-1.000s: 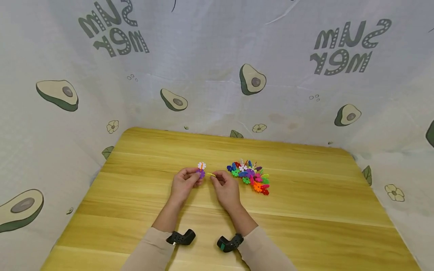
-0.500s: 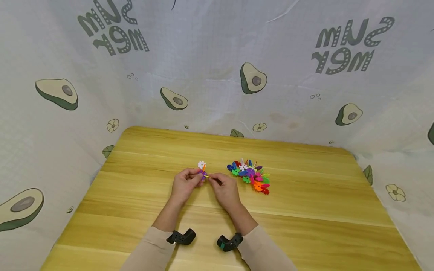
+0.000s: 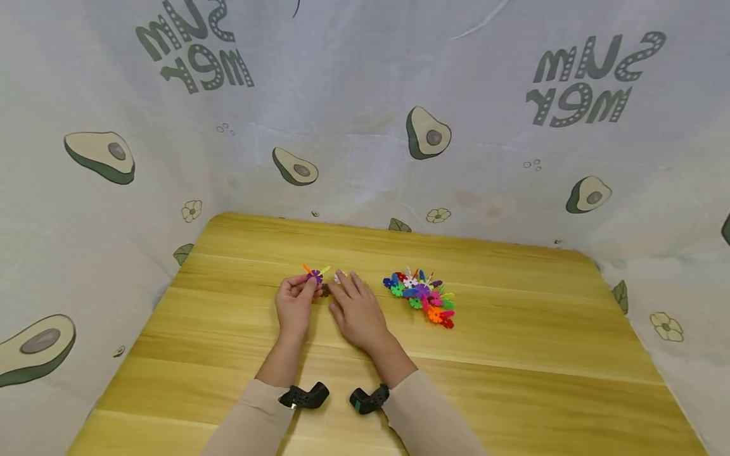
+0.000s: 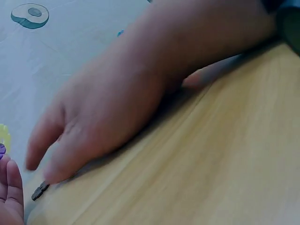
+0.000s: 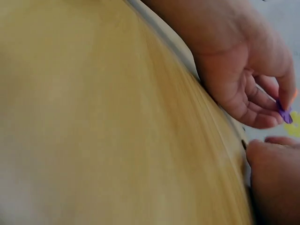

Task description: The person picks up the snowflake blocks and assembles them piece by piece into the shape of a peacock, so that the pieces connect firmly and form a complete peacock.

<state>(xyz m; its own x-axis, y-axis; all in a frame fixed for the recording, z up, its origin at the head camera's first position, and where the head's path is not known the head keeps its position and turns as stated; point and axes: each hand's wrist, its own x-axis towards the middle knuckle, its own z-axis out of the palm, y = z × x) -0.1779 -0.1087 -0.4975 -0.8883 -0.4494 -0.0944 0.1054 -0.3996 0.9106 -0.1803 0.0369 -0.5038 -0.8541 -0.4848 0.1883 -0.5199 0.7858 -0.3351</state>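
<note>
My left hand (image 3: 295,305) pinches a purple snowflake disc (image 3: 315,276) between thumb and fingers. An orange disc (image 3: 306,268) and a yellow disc (image 3: 325,270) stick out from it like two ears. In the right wrist view the purple disc (image 5: 284,112) shows at the left hand's fingertips. My right hand (image 3: 360,316) reaches forward, palm down, its fingers extended. Its fingertips partly cover a white snowflake disc (image 3: 338,277); whether they touch it I cannot tell. Between the hands a dark brown disc (image 3: 326,291) lies on the table, close to the right thumb in the left wrist view.
To the right of the hands sits a heap of many-coloured snowflake discs (image 3: 422,294). The wooden table (image 3: 513,354) backs onto a hanging cloth (image 3: 353,95) printed with avocados. Each wrist carries a black camera mount.
The yellow disc has gone from the right hand's pinch onto the purple disc. The left hand has shifted left with the assembly; the right hand has let go and moved left, fingers extended.
</note>
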